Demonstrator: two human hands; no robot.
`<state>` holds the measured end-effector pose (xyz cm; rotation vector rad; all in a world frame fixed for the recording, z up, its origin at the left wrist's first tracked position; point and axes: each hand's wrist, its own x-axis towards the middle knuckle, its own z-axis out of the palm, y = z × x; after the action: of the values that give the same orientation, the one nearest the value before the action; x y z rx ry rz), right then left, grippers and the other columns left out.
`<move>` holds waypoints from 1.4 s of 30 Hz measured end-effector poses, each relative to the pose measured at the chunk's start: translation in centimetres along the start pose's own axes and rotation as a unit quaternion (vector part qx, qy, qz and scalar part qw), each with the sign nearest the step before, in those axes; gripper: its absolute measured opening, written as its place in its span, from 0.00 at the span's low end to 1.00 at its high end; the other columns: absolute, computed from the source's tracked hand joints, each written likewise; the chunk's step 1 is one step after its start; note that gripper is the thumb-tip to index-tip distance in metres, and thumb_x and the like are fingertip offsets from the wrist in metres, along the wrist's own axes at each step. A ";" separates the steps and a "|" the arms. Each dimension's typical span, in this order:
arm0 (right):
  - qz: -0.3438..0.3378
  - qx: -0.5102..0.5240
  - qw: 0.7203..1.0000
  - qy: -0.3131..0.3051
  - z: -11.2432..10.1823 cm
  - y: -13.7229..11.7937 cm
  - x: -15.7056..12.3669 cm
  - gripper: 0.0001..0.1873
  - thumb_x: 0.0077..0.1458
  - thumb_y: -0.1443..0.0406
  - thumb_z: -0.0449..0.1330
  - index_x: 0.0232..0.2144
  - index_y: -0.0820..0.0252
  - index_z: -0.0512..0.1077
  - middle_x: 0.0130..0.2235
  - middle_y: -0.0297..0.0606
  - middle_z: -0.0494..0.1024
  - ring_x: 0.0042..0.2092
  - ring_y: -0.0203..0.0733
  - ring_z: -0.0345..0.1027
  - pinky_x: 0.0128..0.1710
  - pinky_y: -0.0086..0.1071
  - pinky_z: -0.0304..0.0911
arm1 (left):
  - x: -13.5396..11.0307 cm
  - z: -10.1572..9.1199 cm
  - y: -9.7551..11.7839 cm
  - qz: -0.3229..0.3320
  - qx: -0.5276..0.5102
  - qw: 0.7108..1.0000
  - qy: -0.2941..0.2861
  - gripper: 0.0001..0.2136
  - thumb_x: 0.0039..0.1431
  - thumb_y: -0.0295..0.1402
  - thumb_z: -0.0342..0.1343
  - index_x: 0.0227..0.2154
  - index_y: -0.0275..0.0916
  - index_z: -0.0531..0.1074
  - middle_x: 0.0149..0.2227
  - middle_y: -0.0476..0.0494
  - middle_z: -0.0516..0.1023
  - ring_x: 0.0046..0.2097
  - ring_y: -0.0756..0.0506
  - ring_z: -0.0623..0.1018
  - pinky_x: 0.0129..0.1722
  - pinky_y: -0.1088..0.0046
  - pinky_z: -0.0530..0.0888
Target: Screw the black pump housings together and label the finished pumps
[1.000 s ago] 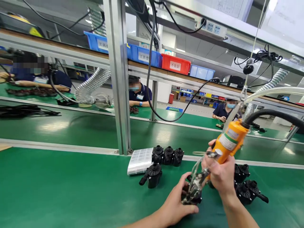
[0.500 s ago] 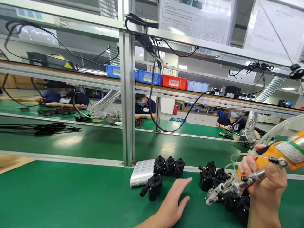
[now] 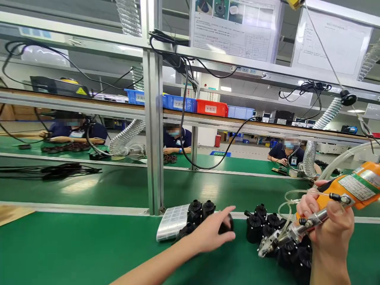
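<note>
My left hand (image 3: 211,231) reaches across the green bench to a black pump housing (image 3: 226,225). Its thumb and fingers are around the housing, which is partly hidden behind them. Two more black pump housings (image 3: 201,211) stand upright to its left, and another (image 3: 184,231) is mostly covered by my forearm. My right hand (image 3: 329,221) grips an orange power screwdriver (image 3: 353,186) with a metal nose and a clear hose. The tool's tip (image 3: 263,251) points down to the left, in front of a cluster of black pump housings (image 3: 261,223).
A silvery sheet of labels (image 3: 171,222) lies by the upright metal post (image 3: 154,158). Blue bins (image 3: 179,103) and a red bin (image 3: 211,107) sit on the shelf. A black cable (image 3: 204,168) hangs low. Several co-workers sit at the benches beyond.
My left hand has moved forward to the rightmost housing of the back row, which now sits displaced and partly covered. The screwdriver stays in my right hand. The view has tilted slightly upward.
</note>
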<state>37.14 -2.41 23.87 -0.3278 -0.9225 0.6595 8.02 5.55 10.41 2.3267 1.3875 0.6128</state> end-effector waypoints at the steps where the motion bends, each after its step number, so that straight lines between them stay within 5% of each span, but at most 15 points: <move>1: 0.005 0.004 1.000 0.001 0.0 0.1 0.0 0.27 0.45 0.53 0.73 0.41 0.58 0.69 0.21 0.25 0.64 0.19 0.31 0.55 0.20 0.26 0.53 | -1.2 0.8 -0.1 0.012 -0.019 1.000 -0.018 0.42 0.60 0.40 0.65 0.74 0.49 0.54 0.49 0.42 0.84 0.55 0.34 0.80 0.58 0.58 0.75; 6: 0.021 0.004 1.000 -0.003 0.7 1.1 -0.2 0.27 0.46 0.54 0.74 0.43 0.57 0.69 0.24 0.26 0.65 0.20 0.30 0.55 0.20 0.27 0.56 | -3.7 3.6 -1.4 0.068 -0.045 0.997 -0.011 0.38 0.56 0.31 0.66 0.69 0.55 0.63 0.69 0.41 0.67 0.67 0.34 0.70 0.68 0.57 0.67; 10: 0.012 -0.006 1.000 -0.022 1.1 1.5 -0.5 0.27 0.47 0.53 0.74 0.43 0.57 0.70 0.24 0.26 0.64 0.20 0.29 0.56 0.21 0.27 0.56 | -1.5 4.0 -1.6 -0.013 -0.042 0.999 0.013 0.53 0.44 0.27 0.72 0.73 0.54 0.54 0.75 0.38 0.53 0.73 0.28 0.60 0.71 0.50 0.63; 16: 0.015 -0.011 1.000 -0.016 0.8 1.2 -0.6 0.28 0.47 0.54 0.75 0.44 0.57 0.69 0.25 0.27 0.65 0.20 0.31 0.58 0.21 0.27 0.58 | 0.5 4.3 -2.1 -0.085 -0.012 0.996 0.000 0.39 0.46 0.15 0.58 0.64 0.40 0.66 0.55 0.32 0.80 0.56 0.30 0.79 0.57 0.54 0.74; 22: 0.001 0.016 1.000 -0.021 0.4 0.7 -0.2 0.27 0.47 0.53 0.73 0.45 0.56 0.68 0.21 0.25 0.64 0.19 0.31 0.55 0.20 0.27 0.55 | -0.3 4.0 -1.0 -0.081 0.010 0.996 0.041 0.13 0.59 0.19 0.53 0.43 0.39 0.74 0.48 0.35 0.82 0.51 0.34 0.81 0.52 0.58 0.74; 26: 0.014 0.013 1.000 -0.015 0.5 0.9 0.0 0.26 0.48 0.54 0.73 0.44 0.57 0.69 0.22 0.26 0.64 0.19 0.30 0.56 0.21 0.26 0.56 | -1.8 2.7 1.6 -0.026 0.061 0.997 0.047 0.12 0.71 0.27 0.45 0.46 0.39 0.74 0.48 0.33 0.79 0.50 0.34 0.79 0.51 0.58 0.74; 30: 0.013 0.014 1.000 -0.021 0.7 1.5 -0.2 0.26 0.47 0.54 0.73 0.43 0.57 0.69 0.23 0.26 0.65 0.20 0.31 0.56 0.20 0.27 0.57 | -3.3 1.7 3.9 0.023 0.114 0.993 0.030 0.15 0.71 0.29 0.43 0.41 0.40 0.76 0.42 0.35 0.78 0.44 0.34 0.77 0.46 0.57 0.75; 34: 0.023 0.006 0.999 -0.021 1.0 2.6 -0.6 0.27 0.47 0.54 0.75 0.43 0.56 0.68 0.25 0.26 0.66 0.19 0.31 0.58 0.20 0.28 0.58 | -4.7 2.9 3.4 0.054 0.016 0.995 0.076 0.13 0.71 0.34 0.48 0.48 0.43 0.77 0.46 0.35 0.78 0.49 0.34 0.76 0.52 0.54 0.76; 38: 0.038 -0.012 0.999 -0.036 1.3 4.0 -1.0 0.27 0.48 0.55 0.74 0.44 0.55 0.67 0.26 0.25 0.66 0.19 0.32 0.60 0.20 0.29 0.60 | -5.0 5.8 -0.3 0.024 -0.181 0.973 0.144 0.22 0.68 0.44 0.57 0.62 0.47 0.70 0.64 0.35 0.70 0.66 0.31 0.68 0.69 0.49 0.66; 42: 0.045 -0.052 0.997 -0.041 1.7 5.4 -1.4 0.25 0.47 0.59 0.73 0.45 0.56 0.67 0.27 0.26 0.67 0.21 0.32 0.60 0.21 0.29 0.61 | -4.5 8.2 -2.9 -0.028 -0.351 0.926 0.134 0.31 0.62 0.55 0.60 0.63 0.46 0.69 0.59 0.35 0.75 0.60 0.32 0.76 0.61 0.55 0.74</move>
<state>33.09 0.79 21.08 -0.4386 -1.0279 0.7132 8.36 2.18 1.23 1.6629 1.0797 1.2138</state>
